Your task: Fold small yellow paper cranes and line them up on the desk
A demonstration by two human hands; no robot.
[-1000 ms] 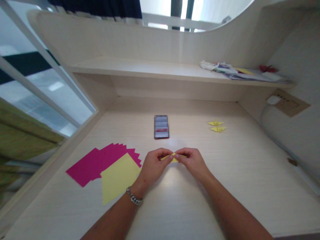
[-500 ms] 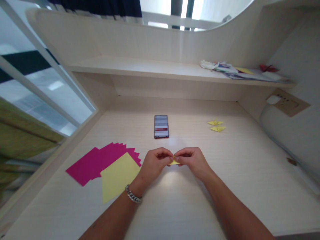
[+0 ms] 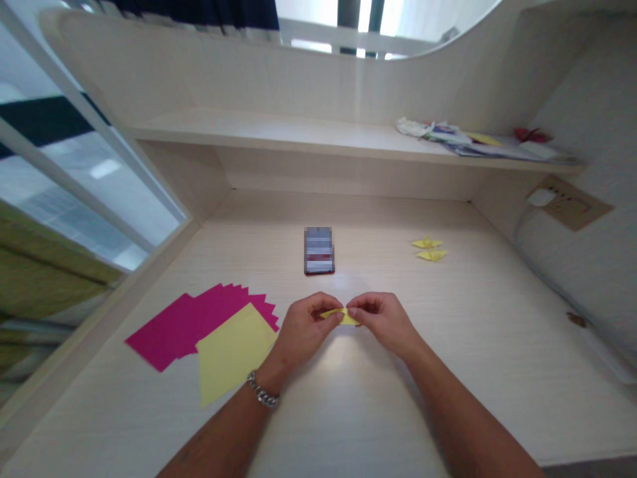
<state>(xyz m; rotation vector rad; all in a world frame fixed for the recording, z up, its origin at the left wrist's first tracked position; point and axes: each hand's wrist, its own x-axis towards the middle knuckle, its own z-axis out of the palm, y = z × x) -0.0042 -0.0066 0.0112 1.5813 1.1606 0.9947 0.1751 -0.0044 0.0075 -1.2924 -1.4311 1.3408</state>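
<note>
A small folded piece of yellow paper [image 3: 348, 319] is pinched between my two hands, just above the desk. My left hand [image 3: 309, 326], with a chain bracelet at the wrist, grips its left part between thumb and fingers. From the other side my right hand [image 3: 383, 320] pinches the right part the same way. The fingers cover much of the paper, so its full shape is hidden. Yellow paper sheets [image 3: 231, 362] lie left of my left forearm, partly over a fan of magenta paper sheets [image 3: 199, 322].
A phone [image 3: 319, 251] lies beyond my hands. Two folded yellow paper cranes [image 3: 430, 255] sit at the right. Papers [image 3: 488, 146] and a red folded paper [image 3: 532, 135] rest on the shelf [image 3: 298, 136]. A cable [image 3: 532, 262] runs from the wall socket [image 3: 572, 202].
More of the folded yellow paper shows between my fingers, with a pointed part now visible over my left thumb. Both hands stay nearly in place; the view shifts slightly.
</note>
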